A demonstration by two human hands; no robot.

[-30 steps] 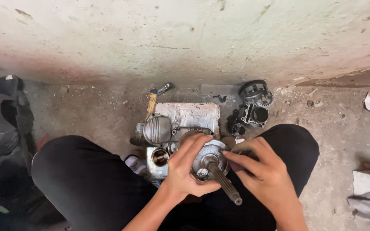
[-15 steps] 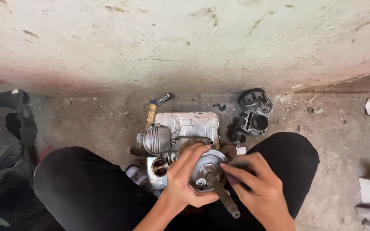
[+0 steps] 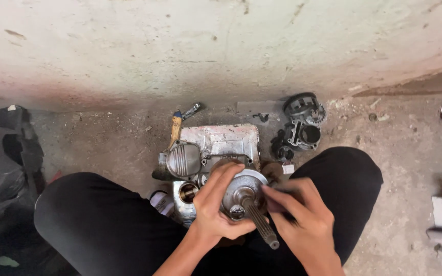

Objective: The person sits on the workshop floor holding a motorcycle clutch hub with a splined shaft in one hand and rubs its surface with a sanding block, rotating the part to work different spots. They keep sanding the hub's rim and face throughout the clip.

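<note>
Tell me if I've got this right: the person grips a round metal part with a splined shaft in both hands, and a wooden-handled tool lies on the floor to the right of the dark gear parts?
Not quite. In the head view the wooden-handled tool lies left of the dark gear parts, not right. The left hand and right hand do grip the round metal part with the splined shaft.

A seated person's left hand (image 3: 216,212) grips a round metal hub with a splined shaft (image 3: 246,197); the right hand (image 3: 303,225) touches its rim. Beyond the hub, engine parts (image 3: 303,135) lie on the concrete floor (image 3: 395,153).
</note>
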